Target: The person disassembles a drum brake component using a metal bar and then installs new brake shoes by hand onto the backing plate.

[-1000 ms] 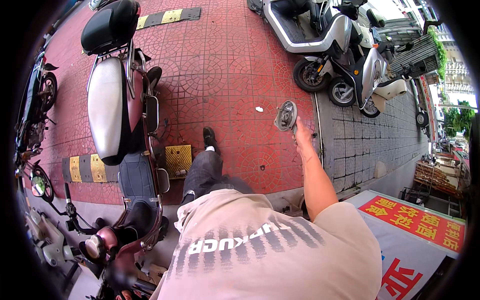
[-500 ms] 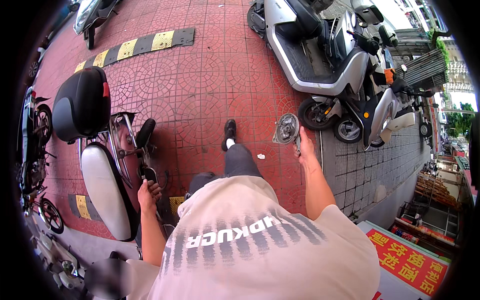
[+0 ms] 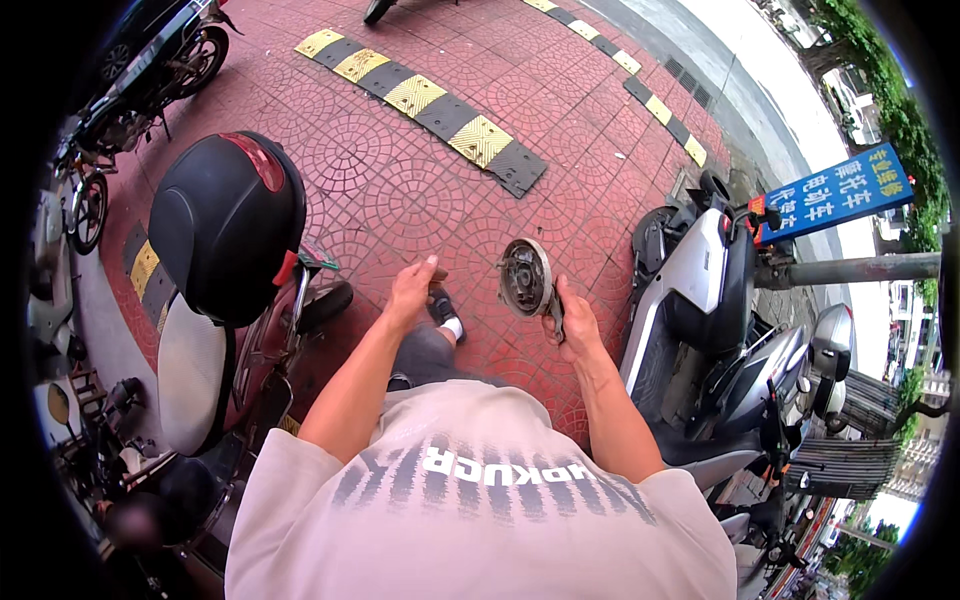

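Observation:
In my right hand is a round, dirty metal drum brake plate, its hollow inner side showing. My fingers are closed on its lever-like arm, and the plate stands tilted above the paving. My left hand is raised in front of me, to the left of the plate and apart from it. Its fingers are curled, with a small dark bit at the fingertips that I cannot make out. On my left stands a motorcycle with a pale grey seat and a black top box.
Red patterned paving lies ahead, crossed by a yellow-and-black speed bump. Parked scooters line the right side, by a blue sign. More motorcycles stand at the far left.
My left hand has left the motorcycle's side and come up in front of me. The brake plate, still in my right hand, has moved inward and turned. My view has swung to the right.

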